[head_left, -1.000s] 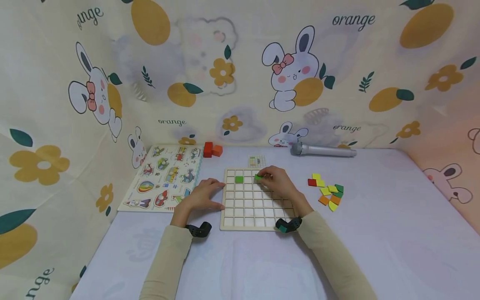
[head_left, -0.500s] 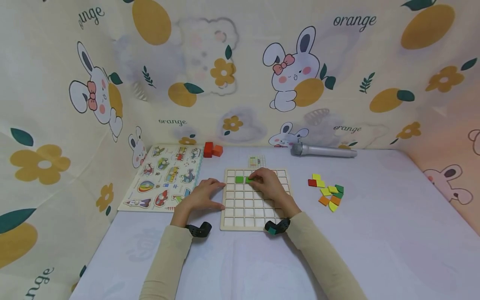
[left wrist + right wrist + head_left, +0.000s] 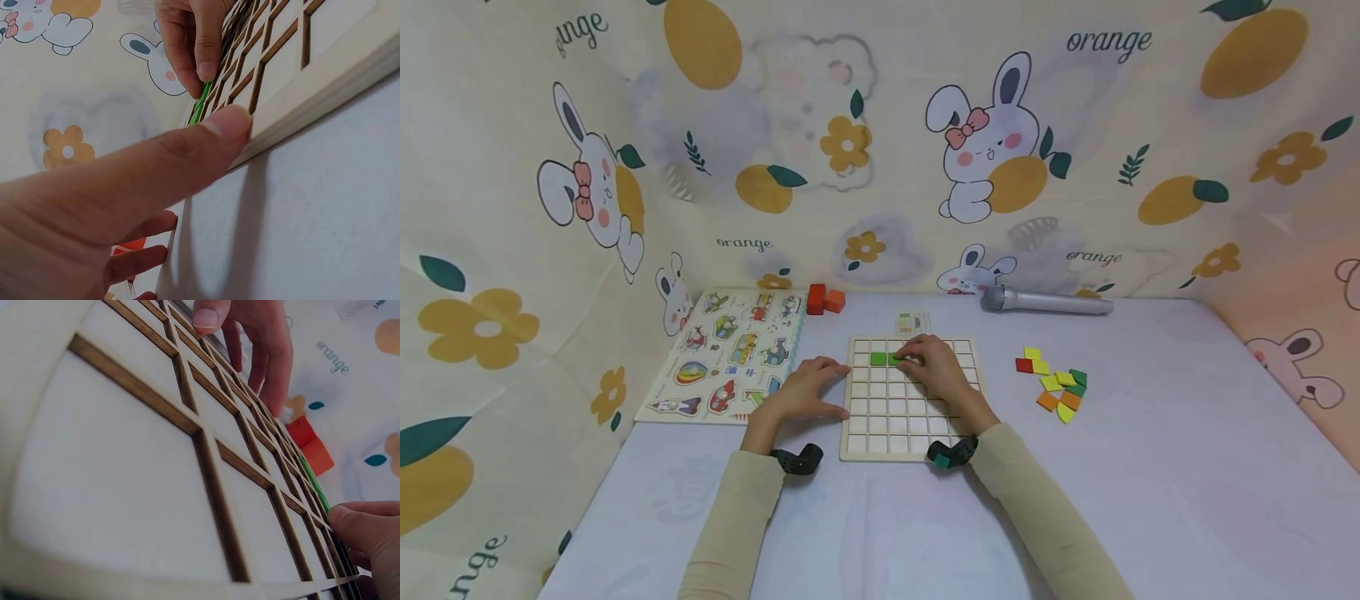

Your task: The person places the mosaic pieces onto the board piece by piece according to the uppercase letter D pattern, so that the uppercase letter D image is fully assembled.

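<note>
Clock places are taken from the middle of the grid board, as the head view shows it. Nearest, two beige sleeves (image 3: 730,525) come in from 7 and 5 o'clock, and white cloth (image 3: 865,533) spreads between them up to the straight near edge of the grid board (image 3: 898,423). A black wrist camera (image 3: 801,458) sits on the left wrist at 8 o'clock; the other is over the near edge at 5.

At 9 o'clock, the left hand (image 3: 805,390) has its thumb and fingers set wide apart, and their tips touch the board's left edge. The right hand (image 3: 936,367), at 1 o'clock, has a narrow grip: thumb and finger pinch the right green tile (image 3: 892,359) at its right side. This tile is at 11 o'clock, second row from the far edge, third column; whether it lies fully flat, I cannot tell. Just to its left is the left green tile (image 3: 878,359).

At 3 o'clock, a strip of cloth separates the board's right edge from a loose group of coloured tiles (image 3: 1050,383). Between 9 and 10 lies the picture puzzle (image 3: 741,350), its near right corner partly behind the left hand. Farther, a small card (image 3: 913,322) is near the far edge at 12, red blocks (image 3: 817,300) are between 10 and 11, and a silver microphone (image 3: 1052,302) lies at 2, along the foot of the patterned curtain (image 3: 895,125).
</note>
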`<action>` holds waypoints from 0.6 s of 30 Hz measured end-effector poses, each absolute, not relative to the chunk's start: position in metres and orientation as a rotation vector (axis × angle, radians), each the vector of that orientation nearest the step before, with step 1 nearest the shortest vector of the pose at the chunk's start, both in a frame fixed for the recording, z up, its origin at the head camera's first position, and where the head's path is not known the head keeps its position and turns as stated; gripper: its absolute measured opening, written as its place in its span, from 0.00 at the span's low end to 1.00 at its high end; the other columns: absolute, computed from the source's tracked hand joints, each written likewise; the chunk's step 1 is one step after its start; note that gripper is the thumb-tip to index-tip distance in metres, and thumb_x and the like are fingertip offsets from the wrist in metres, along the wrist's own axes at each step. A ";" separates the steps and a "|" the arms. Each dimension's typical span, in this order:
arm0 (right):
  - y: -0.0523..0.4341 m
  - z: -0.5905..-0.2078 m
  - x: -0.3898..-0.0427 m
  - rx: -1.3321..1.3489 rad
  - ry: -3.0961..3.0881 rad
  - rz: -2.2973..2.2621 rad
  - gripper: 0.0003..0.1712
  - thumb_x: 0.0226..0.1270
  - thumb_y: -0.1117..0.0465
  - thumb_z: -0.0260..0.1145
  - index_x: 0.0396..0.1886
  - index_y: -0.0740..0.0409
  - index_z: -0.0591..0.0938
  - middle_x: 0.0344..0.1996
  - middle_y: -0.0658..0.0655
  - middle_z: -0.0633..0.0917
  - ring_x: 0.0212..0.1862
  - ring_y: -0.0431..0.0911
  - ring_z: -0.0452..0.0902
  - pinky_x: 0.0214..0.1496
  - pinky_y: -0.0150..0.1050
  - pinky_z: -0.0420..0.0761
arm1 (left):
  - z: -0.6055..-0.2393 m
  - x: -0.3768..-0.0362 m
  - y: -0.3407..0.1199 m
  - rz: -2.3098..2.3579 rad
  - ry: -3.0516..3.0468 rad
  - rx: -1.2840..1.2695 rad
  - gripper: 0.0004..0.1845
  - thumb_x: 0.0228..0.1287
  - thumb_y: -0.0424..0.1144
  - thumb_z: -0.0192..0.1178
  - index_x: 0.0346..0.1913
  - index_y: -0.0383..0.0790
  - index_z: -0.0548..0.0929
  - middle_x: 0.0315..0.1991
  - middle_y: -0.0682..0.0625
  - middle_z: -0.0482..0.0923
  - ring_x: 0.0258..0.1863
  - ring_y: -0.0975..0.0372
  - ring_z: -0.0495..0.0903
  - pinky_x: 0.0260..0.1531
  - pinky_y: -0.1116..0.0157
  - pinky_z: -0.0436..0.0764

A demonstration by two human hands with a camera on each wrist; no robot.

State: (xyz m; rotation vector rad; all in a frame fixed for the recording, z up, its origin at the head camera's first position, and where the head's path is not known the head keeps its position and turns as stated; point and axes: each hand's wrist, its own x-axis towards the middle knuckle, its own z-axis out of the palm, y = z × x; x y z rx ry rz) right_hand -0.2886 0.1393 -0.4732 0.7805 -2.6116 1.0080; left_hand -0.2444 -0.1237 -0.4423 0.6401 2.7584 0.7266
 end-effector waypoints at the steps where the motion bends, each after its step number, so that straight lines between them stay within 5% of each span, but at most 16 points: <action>1: 0.139 -0.473 -0.288 0.784 -2.615 1.006 0.07 0.58 0.63 0.68 0.37 0.56 0.87 0.41 0.56 0.83 0.42 0.50 0.75 0.41 0.44 0.76 | -0.442 -0.244 -0.124 0.728 2.757 0.644 0.40 0.47 0.51 0.71 0.66 0.47 0.69 0.64 0.46 0.64 0.65 0.53 0.59 0.64 0.51 0.63; 18: 0.177 -0.460 -0.285 0.734 -2.603 1.105 0.11 0.62 0.64 0.65 0.44 0.59 0.84 0.41 0.56 0.82 0.42 0.49 0.78 0.43 0.44 0.81 | -0.443 -0.245 -0.124 0.718 2.765 0.673 0.40 0.47 0.51 0.71 0.66 0.47 0.69 0.63 0.46 0.65 0.64 0.53 0.60 0.63 0.51 0.64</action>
